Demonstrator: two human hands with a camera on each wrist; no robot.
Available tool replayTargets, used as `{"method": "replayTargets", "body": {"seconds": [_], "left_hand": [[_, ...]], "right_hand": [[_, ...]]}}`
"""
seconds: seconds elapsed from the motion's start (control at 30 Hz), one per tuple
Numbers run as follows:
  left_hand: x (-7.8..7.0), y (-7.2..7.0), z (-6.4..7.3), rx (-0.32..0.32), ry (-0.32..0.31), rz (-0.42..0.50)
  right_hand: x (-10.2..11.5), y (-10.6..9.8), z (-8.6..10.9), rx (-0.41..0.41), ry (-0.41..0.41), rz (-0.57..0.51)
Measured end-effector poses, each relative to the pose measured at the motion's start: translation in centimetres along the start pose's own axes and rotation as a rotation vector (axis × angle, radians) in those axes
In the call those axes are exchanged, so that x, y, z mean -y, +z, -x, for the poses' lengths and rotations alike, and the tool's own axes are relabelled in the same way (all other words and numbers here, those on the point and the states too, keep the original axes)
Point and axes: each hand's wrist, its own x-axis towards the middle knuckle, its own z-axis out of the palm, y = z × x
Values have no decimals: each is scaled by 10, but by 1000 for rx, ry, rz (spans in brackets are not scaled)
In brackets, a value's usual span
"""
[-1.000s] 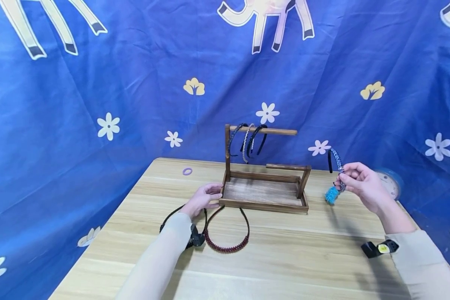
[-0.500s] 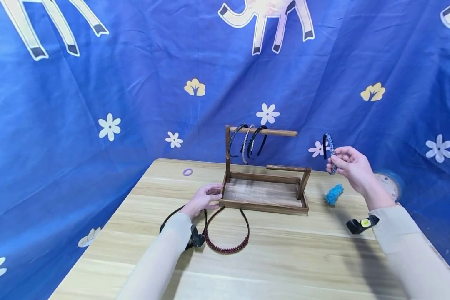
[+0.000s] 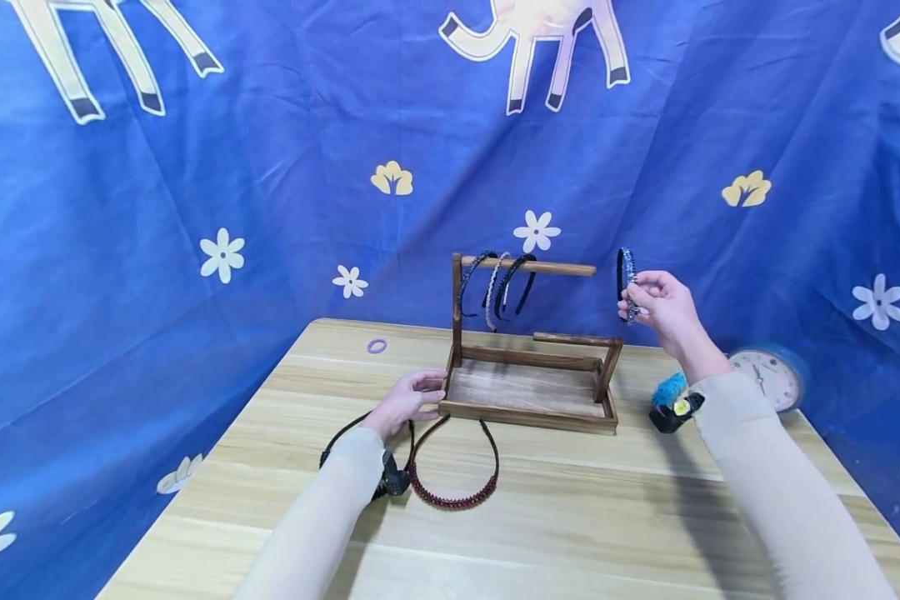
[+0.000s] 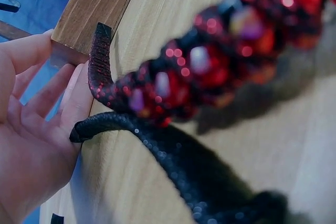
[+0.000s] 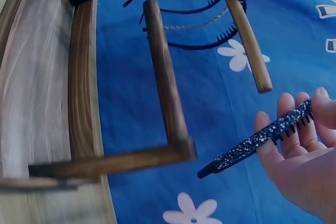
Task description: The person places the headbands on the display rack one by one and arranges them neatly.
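Note:
My right hand [image 3: 667, 310] pinches a blue glittery headband [image 3: 627, 279] by its lower part. In the right wrist view the sparkly headband [image 5: 262, 139], with comb teeth along its inside, lies across the fingers. The hand is in the air, right of the free end of the wooden rack's upper bar [image 3: 558, 267]. Several headbands [image 3: 498, 287] hang over that bar near its post. My left hand [image 3: 405, 400] touches the left end of the rack's tray [image 3: 525, 412], fingers fairly straight. In the left wrist view a red-beaded headband [image 4: 194, 61] is close by.
A dark red headband [image 3: 453, 502] and a black one [image 3: 333, 437], partly under the left arm, lie on the table. A purple ring [image 3: 377, 346] lies at the back left. Fluffy blue item [image 3: 669, 388] and round clock [image 3: 767, 379] are at the right. The rack has a lower bar [image 3: 573, 339].
My right hand has lifted the blue headband and carried it left toward the upper bar, away from the fluffy blue item on the table. The left hand has stayed at the tray.

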Motion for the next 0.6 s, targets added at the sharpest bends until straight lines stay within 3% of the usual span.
{"method": "replayTargets", "body": {"seconds": [0.2, 0.6], "left_hand": [[-3, 1, 3, 16, 8, -6], [0, 0, 3, 4, 17, 0]], "right_hand": [[-7, 23, -15, -47, 24, -81], [-26, 72, -22, -83, 88, -38]]}}
